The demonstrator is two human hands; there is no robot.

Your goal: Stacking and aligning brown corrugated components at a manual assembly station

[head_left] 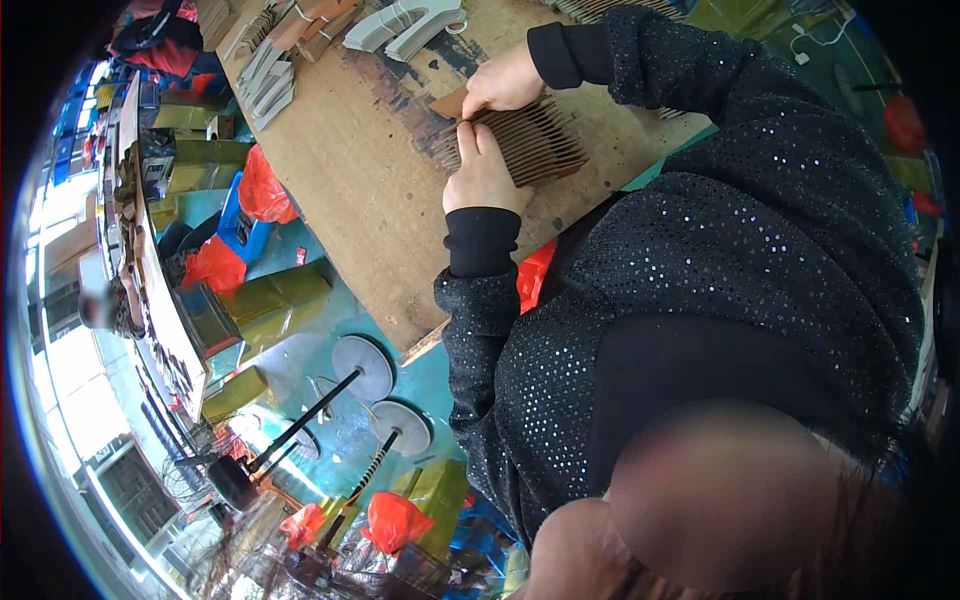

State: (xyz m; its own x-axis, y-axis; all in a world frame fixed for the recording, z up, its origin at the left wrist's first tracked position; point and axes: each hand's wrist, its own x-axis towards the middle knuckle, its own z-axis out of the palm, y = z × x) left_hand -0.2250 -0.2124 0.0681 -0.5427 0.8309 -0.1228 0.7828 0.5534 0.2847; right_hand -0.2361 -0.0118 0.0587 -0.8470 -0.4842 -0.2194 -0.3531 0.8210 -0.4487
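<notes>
A row of thin brown slat-like pieces (545,142) stands close together near the table's edge. At its left end my left hand (485,175) rests against the row, two fingers stretched out and slightly apart. My right hand (503,82) is closed in a pinch on a flat brown piece (450,103), just beyond the left fingertips. The two hands nearly touch there. What material the pieces are made of, I cannot tell, and part of the row is hidden beneath my hands.
The wooden table (350,200) has dark stains. On its far side lie white strapped bundles (405,28) and stacked brown and grey pieces (275,75). Left, on the floor, are a blue crate (245,225), red bags (265,188) and round-based stands (362,368). Other people sit farther off.
</notes>
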